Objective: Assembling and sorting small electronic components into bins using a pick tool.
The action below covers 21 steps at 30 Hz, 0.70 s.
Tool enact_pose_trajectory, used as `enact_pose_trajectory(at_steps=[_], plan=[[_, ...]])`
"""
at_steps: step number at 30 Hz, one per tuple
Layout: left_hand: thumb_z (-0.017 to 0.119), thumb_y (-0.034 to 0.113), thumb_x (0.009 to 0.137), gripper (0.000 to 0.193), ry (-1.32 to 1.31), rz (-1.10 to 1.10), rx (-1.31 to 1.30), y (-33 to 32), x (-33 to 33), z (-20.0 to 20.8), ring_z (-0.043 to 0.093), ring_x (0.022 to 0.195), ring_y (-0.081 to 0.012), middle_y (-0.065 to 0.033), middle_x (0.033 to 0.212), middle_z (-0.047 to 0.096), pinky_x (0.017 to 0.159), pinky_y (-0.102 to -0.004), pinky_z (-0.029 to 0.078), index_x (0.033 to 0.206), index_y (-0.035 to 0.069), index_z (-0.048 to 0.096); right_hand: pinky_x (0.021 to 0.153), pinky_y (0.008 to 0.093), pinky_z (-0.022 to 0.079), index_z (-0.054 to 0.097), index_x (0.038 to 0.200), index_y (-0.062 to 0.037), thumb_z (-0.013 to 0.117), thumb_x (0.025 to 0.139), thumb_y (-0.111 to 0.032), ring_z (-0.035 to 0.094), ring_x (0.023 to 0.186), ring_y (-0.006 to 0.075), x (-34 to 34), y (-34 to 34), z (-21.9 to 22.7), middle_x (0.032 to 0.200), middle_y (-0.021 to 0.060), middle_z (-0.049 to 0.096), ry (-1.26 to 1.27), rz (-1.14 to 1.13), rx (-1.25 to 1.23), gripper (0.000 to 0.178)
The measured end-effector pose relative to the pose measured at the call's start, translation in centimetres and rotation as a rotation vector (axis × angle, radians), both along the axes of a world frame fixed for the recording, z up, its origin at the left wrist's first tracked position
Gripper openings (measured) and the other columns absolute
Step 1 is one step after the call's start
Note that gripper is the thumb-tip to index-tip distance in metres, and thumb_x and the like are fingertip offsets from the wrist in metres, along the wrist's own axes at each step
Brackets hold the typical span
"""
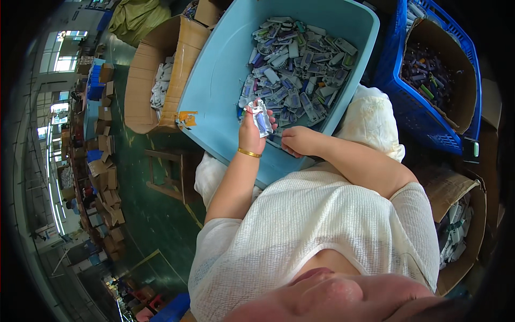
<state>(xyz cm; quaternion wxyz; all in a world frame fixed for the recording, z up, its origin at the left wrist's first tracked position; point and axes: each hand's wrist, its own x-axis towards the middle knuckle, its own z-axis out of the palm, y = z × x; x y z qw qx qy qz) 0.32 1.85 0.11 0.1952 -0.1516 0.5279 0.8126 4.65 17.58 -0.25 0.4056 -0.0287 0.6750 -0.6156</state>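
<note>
My left hand [250,131], with a gold bangle at the wrist, grips a small white plastic housing [261,119] that has a blue-violet part inside it. The fingers wrap round its edges, and its hollow side faces up. Close to the housing's lower end, my right hand [298,141] is closed with its fingers curled. Something thin seems to stick out from those fingers, too small to make out. Both hands are over the near part of a light blue plastic tub [214,70]. Within the tub lies a heap of similar grey and white plastic units [300,64], some with violet or green parts.
A cardboard box [153,70] with white pieces stands left of the tub. On the right is a blue crate [394,94] holding a carton of dark and coloured parts. Another carton [464,252] sits at lower right. A wooden stool [163,172] stands on the green floor.
</note>
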Motion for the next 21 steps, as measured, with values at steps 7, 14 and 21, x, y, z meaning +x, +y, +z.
enact_pose_trajectory(at_steps=[7,14,21], plan=[[0.034,0.044,0.092,0.046,0.101,-0.086,-0.16,0.3,0.7,-0.4,0.058,0.064,-0.0185,-0.009,0.083,0.056,0.058,-0.0323,0.051,0.118,0.008,0.046,0.051,0.0357,0.045,0.056,0.077,0.0021,0.042,0.081,-0.016,0.056,0.053,0.0242,0.0,-0.5,0.3,0.065,0.0131,0.056,0.112,0.069,0.128,0.024],[0.038,0.046,0.09,0.045,-0.032,0.063,0.03,0.2,0.3,0.6,0.058,0.064,-0.022,-0.0099,0.081,0.056,0.059,-0.0379,0.051,0.109,0.007,0.049,0.066,0.0432,0.043,0.056,0.08,0.0028,0.045,0.081,-0.016,0.055,0.074,0.0376,1.0,-0.8,1.4,0.075,0.0213,0.057,0.445,-0.038,0.256,0.022],[0.038,0.047,0.089,0.043,-0.336,0.127,0.044,-0.5,0.8,-1.7,0.058,0.066,-0.0282,-0.011,0.082,0.057,0.063,-0.0439,0.05,0.097,0.006,0.05,0.066,0.0427,0.043,0.054,0.081,0.0016,0.044,0.083,-0.017,0.055,0.075,0.0369,0.1,-0.4,2.5,0.076,0.0205,0.057,0.679,-0.199,0.191,0.021]])
